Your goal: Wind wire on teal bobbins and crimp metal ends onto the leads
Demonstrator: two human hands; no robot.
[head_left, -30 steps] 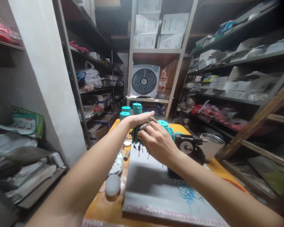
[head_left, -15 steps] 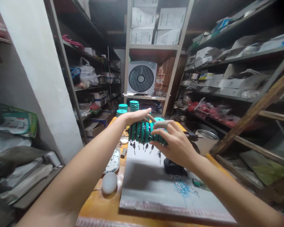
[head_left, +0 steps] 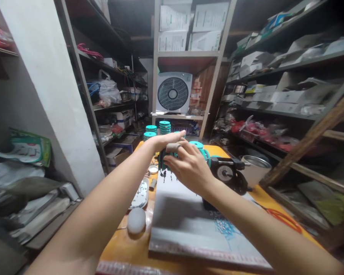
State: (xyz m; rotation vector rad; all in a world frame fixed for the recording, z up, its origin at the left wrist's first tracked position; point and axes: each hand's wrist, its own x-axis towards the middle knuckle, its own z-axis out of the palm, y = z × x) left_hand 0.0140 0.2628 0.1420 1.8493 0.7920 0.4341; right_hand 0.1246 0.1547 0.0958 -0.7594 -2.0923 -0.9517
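A row of green spools (head_left: pixel 161 161) wound with dark cord lies sideways on a black machine (head_left: pixel 227 173), with short dark ends dangling below. My left hand (head_left: pixel 170 139) rests over the top of the row, its fingers stretched out and partly hidden. In front of the row, my right hand (head_left: pixel 190 164) has its fingers bent over the spools near the left end, a grey wrap (head_left: pixel 172 148) around one finger. That hand covers most of the row, and whether it pinches a cord end cannot be seen.
Stacks of green spools (head_left: pixel 164 127) stand behind the hands. A white tray of small pieces (head_left: pixel 139 194) and a round whitish object (head_left: pixel 136 220) lie left of the grey board (head_left: pixel 186 229). Blue scraps (head_left: pixel 226 226), an orange cord (head_left: pixel 285 219) and a metal-rimmed bucket (head_left: pixel 256 168) are at right.
My right hand has moved left along the spools, from the right end to near the left end, uncovering more of the black machine. My left hand stays over the row.
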